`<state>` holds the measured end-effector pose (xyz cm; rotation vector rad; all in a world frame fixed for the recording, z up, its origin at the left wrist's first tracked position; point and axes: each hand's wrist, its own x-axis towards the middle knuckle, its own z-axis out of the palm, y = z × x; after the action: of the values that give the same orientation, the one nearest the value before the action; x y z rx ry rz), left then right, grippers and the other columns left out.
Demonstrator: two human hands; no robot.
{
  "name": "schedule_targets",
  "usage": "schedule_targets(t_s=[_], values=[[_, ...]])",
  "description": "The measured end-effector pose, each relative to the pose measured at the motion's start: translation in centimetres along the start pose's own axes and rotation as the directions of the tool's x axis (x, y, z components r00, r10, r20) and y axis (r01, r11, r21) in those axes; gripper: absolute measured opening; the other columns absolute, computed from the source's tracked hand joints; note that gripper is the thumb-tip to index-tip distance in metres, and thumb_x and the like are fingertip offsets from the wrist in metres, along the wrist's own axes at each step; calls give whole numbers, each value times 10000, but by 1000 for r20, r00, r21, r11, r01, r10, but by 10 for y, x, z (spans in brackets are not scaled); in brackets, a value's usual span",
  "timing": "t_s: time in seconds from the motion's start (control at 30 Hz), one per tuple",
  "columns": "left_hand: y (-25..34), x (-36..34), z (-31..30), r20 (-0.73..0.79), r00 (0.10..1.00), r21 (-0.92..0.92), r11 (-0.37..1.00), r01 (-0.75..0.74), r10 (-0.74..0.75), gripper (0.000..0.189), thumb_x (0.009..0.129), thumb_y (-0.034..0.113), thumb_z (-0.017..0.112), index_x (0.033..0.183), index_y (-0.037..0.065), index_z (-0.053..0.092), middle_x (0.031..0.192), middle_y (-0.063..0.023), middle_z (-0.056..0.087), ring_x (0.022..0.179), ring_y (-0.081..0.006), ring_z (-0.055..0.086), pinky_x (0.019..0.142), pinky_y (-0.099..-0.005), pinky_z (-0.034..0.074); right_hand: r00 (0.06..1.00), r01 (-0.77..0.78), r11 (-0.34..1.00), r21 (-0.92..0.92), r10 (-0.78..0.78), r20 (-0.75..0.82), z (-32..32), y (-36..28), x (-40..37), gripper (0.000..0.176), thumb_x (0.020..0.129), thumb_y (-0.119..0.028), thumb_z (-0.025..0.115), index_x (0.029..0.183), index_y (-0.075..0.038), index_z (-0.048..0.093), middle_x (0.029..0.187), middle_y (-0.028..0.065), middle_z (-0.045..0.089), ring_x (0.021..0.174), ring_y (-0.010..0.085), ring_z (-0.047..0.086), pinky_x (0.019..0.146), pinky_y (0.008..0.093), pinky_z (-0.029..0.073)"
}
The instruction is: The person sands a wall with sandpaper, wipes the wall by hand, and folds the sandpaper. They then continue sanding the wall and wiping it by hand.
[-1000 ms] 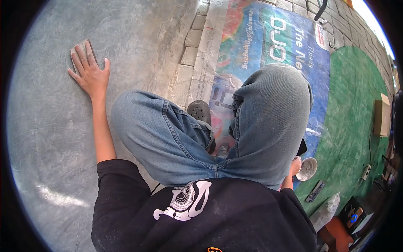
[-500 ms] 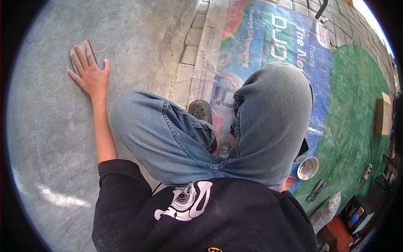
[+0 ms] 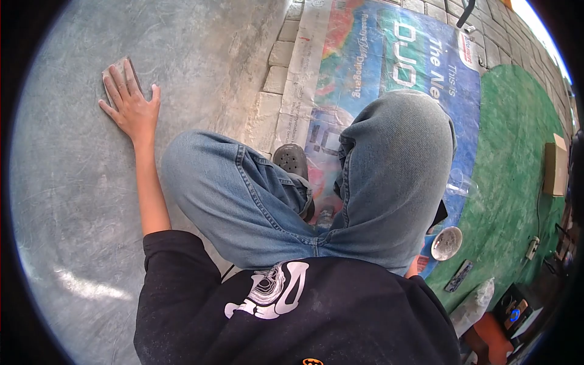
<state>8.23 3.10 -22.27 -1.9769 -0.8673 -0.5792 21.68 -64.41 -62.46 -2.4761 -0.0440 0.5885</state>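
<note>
My left hand [image 3: 132,109] lies flat with fingers spread on a thin greyish-brown flat pad [image 3: 114,91], perhaps a sanding block or folded sandpaper. The pad sticks out past the fingertips and along both sides of the hand. Under it is a wide, smooth grey surface [image 3: 67,182] with faint scratch marks. My right hand is hidden behind my bent right leg; only a sliver of my right arm [image 3: 415,266] shows below the sleeve. Near it, a black flat-edged object [image 3: 438,215] peeks out beside the knee, mostly hidden.
A printed banner [image 3: 371,67] covers paving bricks under my shoe [image 3: 291,159]. On the right lie a round green sheet [image 3: 511,146], a small white bowl [image 3: 446,243], a dark oblong object [image 3: 458,275], a plastic bag [image 3: 474,304], a cardboard box [image 3: 555,165] and a power socket with cord [image 3: 532,248].
</note>
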Motion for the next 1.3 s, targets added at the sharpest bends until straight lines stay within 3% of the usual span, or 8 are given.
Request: schedule_targets(t_s=[0.17,0.27,0.6,0.8,0.87,0.93,1.03,1.3], values=[[-1,-1,0,-7,1000,-13,1000,-6,6,836,734,460,591,1426,323,142,1495,7,126,1366,-222,158,1050,-577,172,998,61,934,-352,-45,51,3,7,7,208,926,-152,334,944,-42,510,1375,83,380,891,354,579,695,406,479],[-1,-1,-1,9,1000,6,1000,-3,3,836,734,460,592,1426,323,143,1495,8,127,1366,-216,160,1047,-579,178,965,193,949,-250,-230,-126,17,30,14,200,922,-144,327,909,-33,493,1357,84,405,906,362,579,687,416,482],[0,-1,0,1,1000,-5,1000,-1,1,841,733,454,596,1424,334,131,1496,17,114,1368,-207,148,1053,-572,178,987,143,934,-326,-157,-19,10,17,14,171,911,-103,346,941,-14,489,1354,111,404,947,359,568,735,424,477],[1,0,-2,16,1000,0,1000,5,-5,841,736,452,593,1425,334,126,1497,19,110,1367,-207,151,1055,-571,173,949,216,937,-276,-268,-167,-19,-37,8,106,831,-51,465,922,-13,503,1234,161,483,983,358,553,761,417,466],[0,-1,-2,15,1000,-3,1000,3,-3,840,737,449,593,1425,334,125,1497,19,109,1366,-207,152,1055,-571,172,983,-2,997,-83,-13,-183,-35,-60,11,166,746,-49,567,893,0,508,1105,160,496,950,364,550,769,425,457],[0,-1,-1,11,1000,1,1000,-3,3,840,738,447,593,1426,333,124,1497,20,110,1365,-210,159,1055,-571,172,967,65,980,-187,-108,-233,-39,-60,21,282,666,-110,661,867,18,508,1014,166,473,898,373,545,759,440,451],[0,0,-2,6,1000,-3,1000,-2,2,843,736,448,595,1426,334,123,1497,20,110,1364,-214,163,1055,-571,173,989,-42,941,-336,-9,-149,-53,-70,31,418,605,-210,732,865,32,512,979,196,464,876,379,535,768,441,446],[2,0,-3,-4,1000,-20,1000,-4,3,839,743,451,590,1427,331,119,1499,23,102,1367,-214,155,1059,-570,162,979,-108,940,-322,45,-197,-47,-48,42,382,634,-192,733,884,12,529,1010,194,474,891,364,537,778,422,440]])
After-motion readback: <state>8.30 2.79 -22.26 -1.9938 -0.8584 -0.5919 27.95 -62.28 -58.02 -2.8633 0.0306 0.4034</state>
